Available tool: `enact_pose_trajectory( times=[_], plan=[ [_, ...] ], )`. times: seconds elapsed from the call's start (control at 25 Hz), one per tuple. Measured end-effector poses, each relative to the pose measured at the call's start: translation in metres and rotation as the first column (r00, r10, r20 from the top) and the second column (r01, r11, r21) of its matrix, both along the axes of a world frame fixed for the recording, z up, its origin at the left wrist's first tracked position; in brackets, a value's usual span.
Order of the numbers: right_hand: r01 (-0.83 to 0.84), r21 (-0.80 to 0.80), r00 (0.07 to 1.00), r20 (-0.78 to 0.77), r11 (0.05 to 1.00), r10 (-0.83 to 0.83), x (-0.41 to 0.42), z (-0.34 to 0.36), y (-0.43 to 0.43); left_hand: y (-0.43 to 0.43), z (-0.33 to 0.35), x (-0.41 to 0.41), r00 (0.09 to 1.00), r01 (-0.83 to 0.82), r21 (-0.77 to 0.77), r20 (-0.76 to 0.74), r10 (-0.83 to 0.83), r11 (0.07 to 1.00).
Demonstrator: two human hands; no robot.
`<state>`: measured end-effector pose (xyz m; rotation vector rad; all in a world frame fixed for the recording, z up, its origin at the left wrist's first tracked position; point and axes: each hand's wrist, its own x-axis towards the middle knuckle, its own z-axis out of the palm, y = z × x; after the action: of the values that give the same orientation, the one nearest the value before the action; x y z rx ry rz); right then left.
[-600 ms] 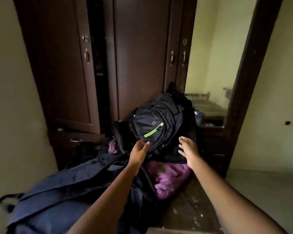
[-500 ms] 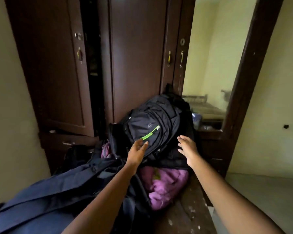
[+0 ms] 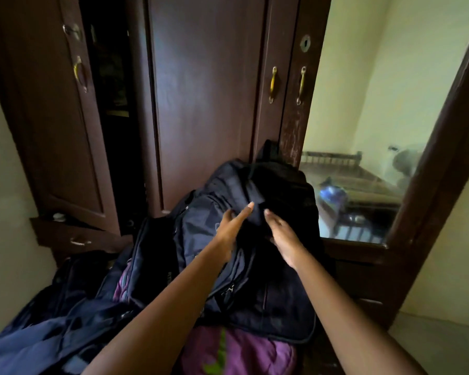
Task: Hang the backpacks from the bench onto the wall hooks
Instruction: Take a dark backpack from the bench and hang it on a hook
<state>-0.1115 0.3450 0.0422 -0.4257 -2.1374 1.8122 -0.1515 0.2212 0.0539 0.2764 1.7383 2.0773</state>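
Both grips released: left hand (image 3: 232, 226) and right hand (image 3: 280, 235) touching black backpack (image 3: 279, 266) top

The back of the bench is closed off by the dark wardrobe (image 3: 206, 104), against which the black backpack (image 3: 268, 266) is leaned. Its left end is crowded by a navy bag (image 3: 38, 345), and a purple bag (image 3: 255, 355) is wedged beneath. Open air is left above the pile and toward the mirror (image 3: 377, 131) at the right.
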Motion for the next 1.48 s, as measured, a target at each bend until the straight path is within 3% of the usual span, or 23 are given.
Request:
enact_pose_trajectory(
  times=[0.08,0.16,0.24,0.32,0.36,0.48,0.64,0.76,0.92,1.12,1.32,1.48],
  plan=[
    [-0.219,-0.034,0.973,0.063,0.975,0.221,-0.005,0.002,0.004,0.016,0.002,-0.011,0.994,-0.106,0.043,-0.006,0.106,0.993],
    [-0.26,0.012,0.964,0.065,0.965,0.259,-0.007,0.005,0.023,0.032,-0.002,-0.024,0.963,-0.263,-0.01,-0.067,0.262,0.965],
    [-0.012,0.194,0.995,-0.09,0.981,0.03,-0.012,0.01,0.051,0.047,-0.008,-0.034,0.942,-0.331,-0.101,-0.095,0.322,0.938],
    [0.315,0.287,0.937,-0.243,0.905,-0.25,-0.016,0.014,0.083,0.059,-0.011,-0.045,0.932,-0.361,-0.163,-0.107,0.347,0.918],
    [0.404,0.3,0.907,-0.259,0.864,-0.333,-0.019,0.013,0.098,0.063,-0.013,-0.052,0.932,-0.358,-0.186,-0.121,0.341,0.915],
    [0.394,0.318,0.919,-0.148,0.862,-0.366,-0.033,0.007,0.12,0.07,-0.021,-0.068,0.955,-0.294,-0.155,-0.085,0.284,0.943],
    [0.313,0.276,0.919,0.152,0.909,-0.363,-0.049,-0.004,0.13,0.07,-0.023,-0.074,0.984,-0.171,-0.003,0.052,0.171,0.985],
    [0.214,0.361,0.932,0.201,0.908,-0.3,-0.045,-0.008,0.124,0.067,-0.022,-0.072,0.988,-0.12,0.07,0.109,0.112,0.99],
    [0.189,0.508,0.966,0.058,0.84,-0.253,-0.023,-0.014,0.098,0.054,-0.026,-0.052,0.98,-0.173,0.081,0.117,0.163,0.982],
    [0.257,0.576,0.962,-0.073,0.776,-0.264,0.004,0.008,0.07,0.018,-0.016,-0.027,0.978,-0.18,0.243,0.152,0.146,0.953],
    [0.345,0.599,0.938,-0.212,0.722,-0.273,0.055,0.048,0.014,-0.025,0.015,0.02,0.99,-0.113,0.38,0.124,0.071,0.918],
    [0.464,0.51,0.881,-0.35,0.724,-0.318,0.11,0.084,-0.043,-0.067,0.051,0.077,0.999,-0.002,0.497,0.044,-0.023,0.868]
  ],
)
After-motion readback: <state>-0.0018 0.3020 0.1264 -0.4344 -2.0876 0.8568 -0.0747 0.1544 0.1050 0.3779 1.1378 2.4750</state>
